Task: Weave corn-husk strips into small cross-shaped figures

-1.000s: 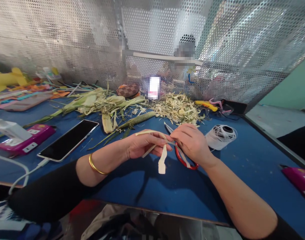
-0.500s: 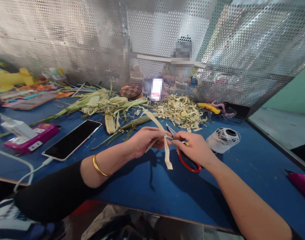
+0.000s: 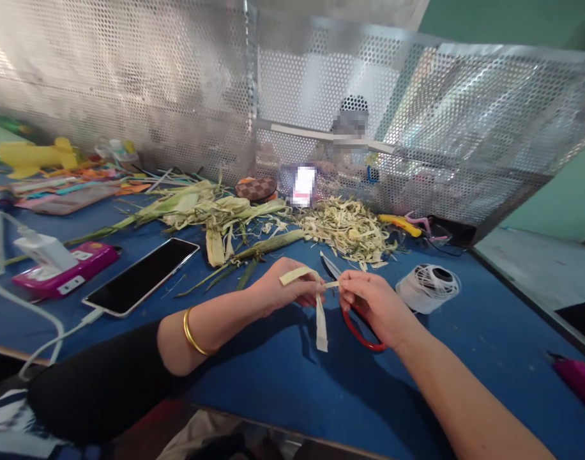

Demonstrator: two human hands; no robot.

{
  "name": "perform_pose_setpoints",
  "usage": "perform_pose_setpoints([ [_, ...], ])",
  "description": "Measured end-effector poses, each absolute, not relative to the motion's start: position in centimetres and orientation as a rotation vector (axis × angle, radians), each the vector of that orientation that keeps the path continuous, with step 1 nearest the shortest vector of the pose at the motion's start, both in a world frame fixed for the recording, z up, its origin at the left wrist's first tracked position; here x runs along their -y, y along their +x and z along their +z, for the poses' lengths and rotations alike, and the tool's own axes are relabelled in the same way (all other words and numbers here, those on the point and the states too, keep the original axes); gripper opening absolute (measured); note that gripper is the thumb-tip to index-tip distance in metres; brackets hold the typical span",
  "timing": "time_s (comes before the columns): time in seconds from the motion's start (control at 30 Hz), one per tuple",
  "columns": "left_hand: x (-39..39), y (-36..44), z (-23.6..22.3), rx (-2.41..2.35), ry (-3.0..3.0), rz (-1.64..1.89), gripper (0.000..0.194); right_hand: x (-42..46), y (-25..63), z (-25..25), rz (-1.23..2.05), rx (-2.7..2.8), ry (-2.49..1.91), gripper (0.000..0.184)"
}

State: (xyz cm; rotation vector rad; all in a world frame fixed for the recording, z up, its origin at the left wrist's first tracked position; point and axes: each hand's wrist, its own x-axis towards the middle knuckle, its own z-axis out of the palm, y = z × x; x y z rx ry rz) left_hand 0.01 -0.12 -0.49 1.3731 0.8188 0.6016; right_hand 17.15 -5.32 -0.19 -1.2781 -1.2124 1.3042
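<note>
A pale strip of dried husk (image 3: 322, 324) is pinched in my left hand (image 3: 285, 284). One end hangs down below the fingers, and another loops over the top of the hand toward the left. My right hand (image 3: 373, 305) has its thumb and fingertips closed on a narrow end of the strip, stretched across the small gap between the hands. Beneath my right hand are red-handled scissors (image 3: 362, 333), blades pointing away to the upper left; the hand hides their middle.
Behind my hands lie a bundle of green husks (image 3: 220, 214) and a heap of shredded strips (image 3: 347, 227). A white thread spool (image 3: 417, 291) stands right. Leftward are a charging phone (image 3: 142, 276) and purple power strip (image 3: 62, 268). A perforated metal screen (image 3: 311, 83) borders the back.
My view has tilted up slightly. The strip's upper end, which pointed away from me, now bends left over my left hand. My right hand has drawn a little apart from the left.
</note>
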Motion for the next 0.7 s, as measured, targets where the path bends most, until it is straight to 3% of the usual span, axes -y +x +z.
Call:
perform_pose_setpoints([
  [0.23, -0.5, 0.0, -0.9, -0.787, 1.236, 0.536, 0.028, 5.1, 17.2, -0.4, 1.274, 1.088, -1.241, 0.023],
  [0.47, -0.5, 0.1, -0.8, -0.819, 1.178, 0.595, 0.02, 5.1, 17.0, -0.5, 1.18, 1.073, -1.18, 0.029],
  [0.57, -0.6, 0.1, -0.3, -0.861, 1.038, 0.616, 0.014, 5.1, 17.2, -0.6, 1.043, 1.133, -1.287, 0.041],
  [0.7, -0.7, 0.2, -0.2, -0.873, 0.985, 0.663, 0.016, 5.2, 17.2, -1.3, 1.077, 1.387, -1.484, 0.043],
])
